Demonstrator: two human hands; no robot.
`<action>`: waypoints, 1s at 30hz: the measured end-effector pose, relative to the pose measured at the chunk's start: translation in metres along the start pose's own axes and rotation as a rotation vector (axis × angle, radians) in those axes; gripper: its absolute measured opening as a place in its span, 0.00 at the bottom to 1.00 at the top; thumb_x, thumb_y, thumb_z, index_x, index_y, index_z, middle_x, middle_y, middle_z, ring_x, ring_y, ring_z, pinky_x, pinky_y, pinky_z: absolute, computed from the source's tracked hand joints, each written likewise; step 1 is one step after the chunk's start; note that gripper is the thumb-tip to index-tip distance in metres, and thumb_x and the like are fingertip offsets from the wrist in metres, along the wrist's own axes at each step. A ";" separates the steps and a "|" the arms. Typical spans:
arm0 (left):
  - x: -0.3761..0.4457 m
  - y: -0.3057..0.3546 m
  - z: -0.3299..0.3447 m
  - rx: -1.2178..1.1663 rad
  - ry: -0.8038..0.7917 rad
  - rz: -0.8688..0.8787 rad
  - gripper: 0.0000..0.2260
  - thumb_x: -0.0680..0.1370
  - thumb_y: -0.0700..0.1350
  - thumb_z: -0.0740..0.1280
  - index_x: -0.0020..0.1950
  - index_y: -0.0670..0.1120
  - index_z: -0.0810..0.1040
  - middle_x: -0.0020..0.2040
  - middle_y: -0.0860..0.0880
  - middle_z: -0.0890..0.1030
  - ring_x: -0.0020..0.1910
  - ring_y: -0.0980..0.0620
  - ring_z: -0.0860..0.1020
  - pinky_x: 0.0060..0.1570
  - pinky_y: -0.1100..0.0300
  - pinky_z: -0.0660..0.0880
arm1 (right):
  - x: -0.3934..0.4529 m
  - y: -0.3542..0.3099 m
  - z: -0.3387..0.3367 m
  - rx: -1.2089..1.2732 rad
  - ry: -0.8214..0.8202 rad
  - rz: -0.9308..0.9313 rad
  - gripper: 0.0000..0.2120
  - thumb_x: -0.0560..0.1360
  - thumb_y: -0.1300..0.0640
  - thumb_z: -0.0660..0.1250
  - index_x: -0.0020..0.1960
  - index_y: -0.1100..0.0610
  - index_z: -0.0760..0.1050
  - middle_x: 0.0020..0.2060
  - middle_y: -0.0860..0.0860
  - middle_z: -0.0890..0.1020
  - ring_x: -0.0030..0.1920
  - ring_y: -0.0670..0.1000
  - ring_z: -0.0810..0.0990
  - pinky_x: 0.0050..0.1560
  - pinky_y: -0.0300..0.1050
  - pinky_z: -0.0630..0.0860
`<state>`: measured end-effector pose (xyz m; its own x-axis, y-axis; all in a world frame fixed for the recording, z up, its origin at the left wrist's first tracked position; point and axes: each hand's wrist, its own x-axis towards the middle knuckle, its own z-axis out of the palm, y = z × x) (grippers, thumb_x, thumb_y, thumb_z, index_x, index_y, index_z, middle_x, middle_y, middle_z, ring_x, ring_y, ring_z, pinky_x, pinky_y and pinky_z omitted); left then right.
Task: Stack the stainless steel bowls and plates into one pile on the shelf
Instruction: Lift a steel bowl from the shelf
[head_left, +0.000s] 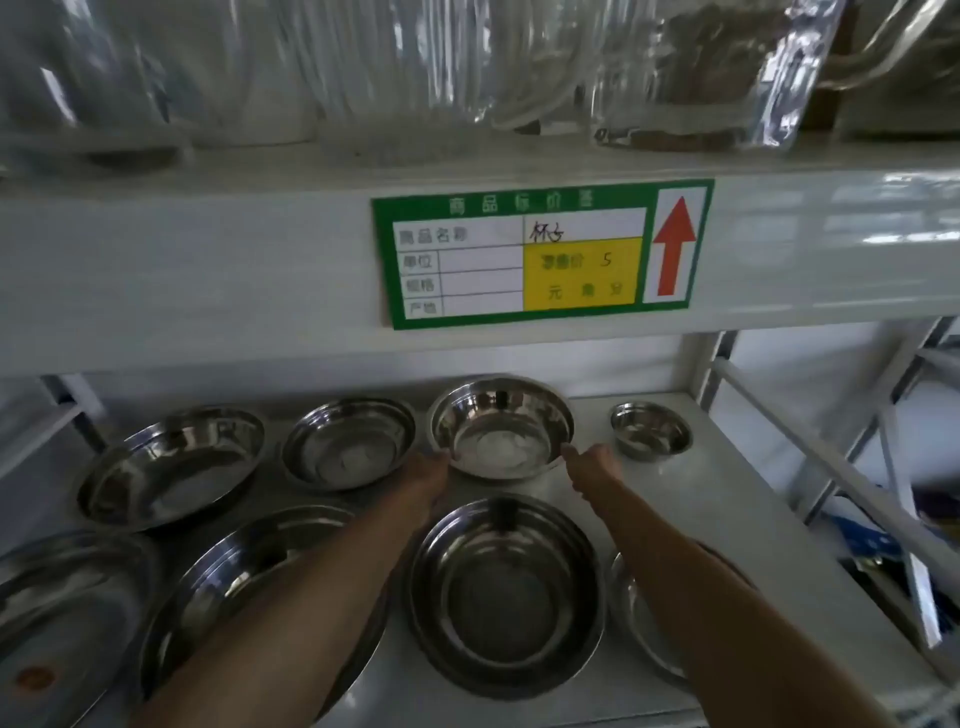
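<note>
A deep steel bowl (501, 426) sits at the back middle of the white shelf (727, 499). My left hand (428, 473) grips its left rim and my right hand (592, 465) grips its right rim. Directly in front of it lies a wide shallow bowl (504, 592). To the left stand a shallow bowl (348, 441), a tilted dish (171, 465), a large bowl (234, 587) partly under my left forearm, and a flat plate (57, 623). A small bowl (650, 430) stands at the back right. Another plate (641, 623) is half hidden beneath my right forearm.
The shelf above (260, 270) hangs low over the bowls, with a green price label (540, 254) on its edge and clear plastic-wrapped goods (519, 62) on top. White shelf struts (831, 467) and blurred items lie off the right side.
</note>
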<state>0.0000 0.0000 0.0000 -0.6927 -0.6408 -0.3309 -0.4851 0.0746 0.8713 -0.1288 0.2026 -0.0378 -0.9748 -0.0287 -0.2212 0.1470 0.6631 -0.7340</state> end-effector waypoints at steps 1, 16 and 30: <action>0.002 0.000 0.002 -0.043 -0.008 -0.008 0.22 0.78 0.50 0.63 0.65 0.36 0.72 0.61 0.33 0.78 0.59 0.35 0.78 0.55 0.46 0.77 | 0.001 -0.001 0.002 -0.004 -0.002 0.004 0.31 0.75 0.41 0.61 0.60 0.69 0.74 0.58 0.66 0.79 0.45 0.52 0.70 0.47 0.45 0.65; 0.034 0.001 0.018 -0.336 -0.036 -0.132 0.19 0.81 0.56 0.52 0.58 0.44 0.74 0.52 0.42 0.78 0.41 0.48 0.75 0.38 0.58 0.76 | 0.022 -0.015 0.016 0.197 -0.012 0.067 0.29 0.75 0.36 0.52 0.40 0.61 0.74 0.44 0.64 0.83 0.53 0.65 0.82 0.56 0.58 0.77; 0.041 -0.007 0.032 -0.483 0.063 -0.063 0.19 0.82 0.51 0.58 0.62 0.38 0.74 0.47 0.43 0.75 0.35 0.51 0.73 0.42 0.53 0.78 | 0.009 -0.013 0.017 0.413 0.006 0.070 0.32 0.78 0.37 0.52 0.44 0.64 0.81 0.41 0.65 0.83 0.40 0.61 0.81 0.43 0.53 0.78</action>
<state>-0.0422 -0.0017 -0.0309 -0.6291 -0.6786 -0.3790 -0.2121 -0.3192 0.9236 -0.1365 0.1808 -0.0416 -0.9609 0.0105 -0.2768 0.2665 0.3073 -0.9135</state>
